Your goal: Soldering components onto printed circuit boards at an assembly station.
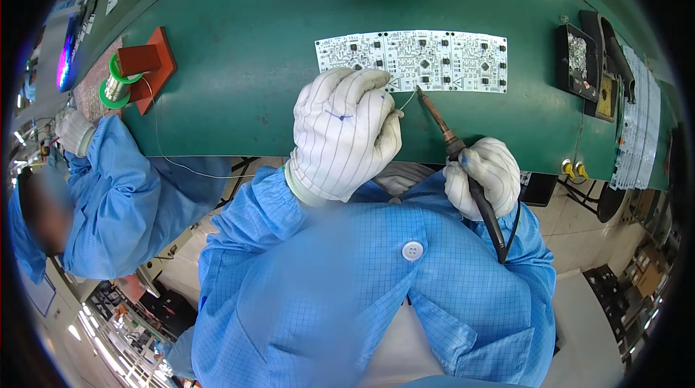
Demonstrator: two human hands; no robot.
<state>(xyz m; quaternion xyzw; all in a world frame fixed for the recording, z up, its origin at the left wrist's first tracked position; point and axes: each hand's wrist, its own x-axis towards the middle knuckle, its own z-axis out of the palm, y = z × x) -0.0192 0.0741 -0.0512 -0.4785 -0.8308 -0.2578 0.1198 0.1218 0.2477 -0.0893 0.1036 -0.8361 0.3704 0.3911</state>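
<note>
A white panel of three joined circuit boards (418,62) lies flat on the green bench. My left hand (339,135), in a white striped glove, rests over the panel's near left edge with its fingers curled closed. A thin solder wire (409,100) pokes out from between its thumb and fingers toward the middle board. In my gloved right hand (491,173) is a soldering iron (436,114), gripped like a pen. Its tip meets the near edge of the middle board, close to the wire's end. More wire runs left to a green-rimmed spool (116,89) on a red-brown stand (165,62).
At the right stand a black tray (572,84) of metal bits and a black iron holder (617,55) with a yellowish sponge (607,96). Stacked white board panels (638,127) lie beyond them. Another person's gloved hand (73,132) is at the far left.
</note>
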